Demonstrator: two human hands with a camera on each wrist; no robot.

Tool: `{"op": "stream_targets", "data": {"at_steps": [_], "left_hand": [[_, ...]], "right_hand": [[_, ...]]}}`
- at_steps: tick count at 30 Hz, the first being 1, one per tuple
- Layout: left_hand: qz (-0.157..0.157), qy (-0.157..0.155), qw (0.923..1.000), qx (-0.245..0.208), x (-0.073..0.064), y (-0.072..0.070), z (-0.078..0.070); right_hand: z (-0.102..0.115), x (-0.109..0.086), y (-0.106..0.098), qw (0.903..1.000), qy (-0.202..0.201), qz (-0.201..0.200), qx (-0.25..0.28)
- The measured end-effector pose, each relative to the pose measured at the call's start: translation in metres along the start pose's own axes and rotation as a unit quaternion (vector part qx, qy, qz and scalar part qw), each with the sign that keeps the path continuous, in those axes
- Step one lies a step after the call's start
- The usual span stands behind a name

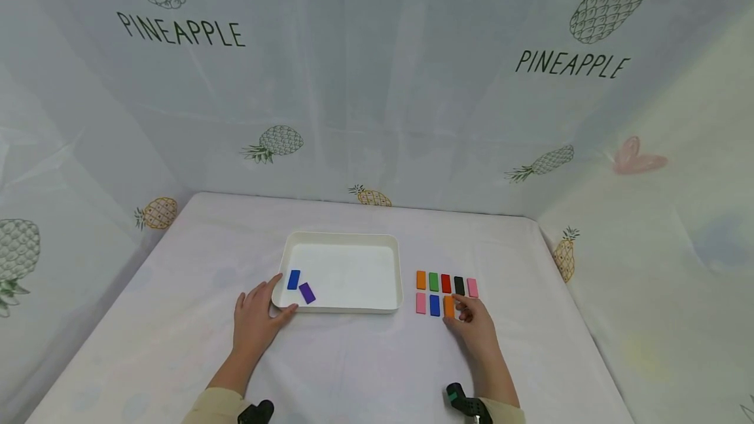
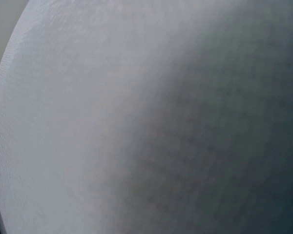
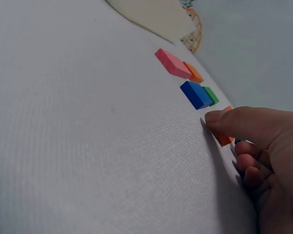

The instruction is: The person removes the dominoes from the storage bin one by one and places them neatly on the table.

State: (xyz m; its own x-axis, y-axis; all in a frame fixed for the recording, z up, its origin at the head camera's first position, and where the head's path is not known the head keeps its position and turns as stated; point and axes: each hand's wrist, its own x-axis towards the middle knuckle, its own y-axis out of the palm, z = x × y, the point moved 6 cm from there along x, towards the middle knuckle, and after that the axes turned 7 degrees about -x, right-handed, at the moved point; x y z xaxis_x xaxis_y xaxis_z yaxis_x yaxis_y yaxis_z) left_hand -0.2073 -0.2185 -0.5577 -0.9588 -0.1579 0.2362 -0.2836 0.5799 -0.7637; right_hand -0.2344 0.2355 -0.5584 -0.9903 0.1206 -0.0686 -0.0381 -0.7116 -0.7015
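Note:
At the front row's right end, my right hand (image 1: 474, 326) pinches an orange block (image 1: 449, 307) lengthwise between thumb and index finger; the right wrist view shows the thumb against this orange block (image 3: 225, 138). Just left of it lie a blue block (image 1: 434, 305) and a pink block (image 1: 421, 303). My left hand (image 1: 256, 319) touches the front left corner of a white tray (image 1: 338, 311), thumb at the front edge and index finger at the left side. Inside the tray lie a blue block (image 1: 293, 279) and a tilted purple block (image 1: 307, 292). The left wrist view shows only blurred cloth.
A back row holds an orange block (image 1: 421, 280), a green block (image 1: 433, 281), a red block (image 1: 446, 283), a black block (image 1: 459, 285) and a pink block (image 1: 472, 287). White cloth (image 1: 353, 365) covers the table. Pineapple-printed curtains (image 1: 377, 84) surround it.

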Motion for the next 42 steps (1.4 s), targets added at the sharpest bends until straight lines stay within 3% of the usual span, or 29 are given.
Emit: {"op": "stream_targets", "data": {"at_steps": [22,42], "left_hand": [[-0.014,0.01,0.9999,0.001,-0.0004,-0.0008,0.0015],[-0.004,0.0,1.0,0.0,-0.001,-0.0018,0.0001]], "right_hand": [[0.0039,0.0064,-0.0006,0.999,0.007,0.029,-0.032],[0.0031,0.0062,-0.0011,0.9993,0.022,0.029,0.002]]}}
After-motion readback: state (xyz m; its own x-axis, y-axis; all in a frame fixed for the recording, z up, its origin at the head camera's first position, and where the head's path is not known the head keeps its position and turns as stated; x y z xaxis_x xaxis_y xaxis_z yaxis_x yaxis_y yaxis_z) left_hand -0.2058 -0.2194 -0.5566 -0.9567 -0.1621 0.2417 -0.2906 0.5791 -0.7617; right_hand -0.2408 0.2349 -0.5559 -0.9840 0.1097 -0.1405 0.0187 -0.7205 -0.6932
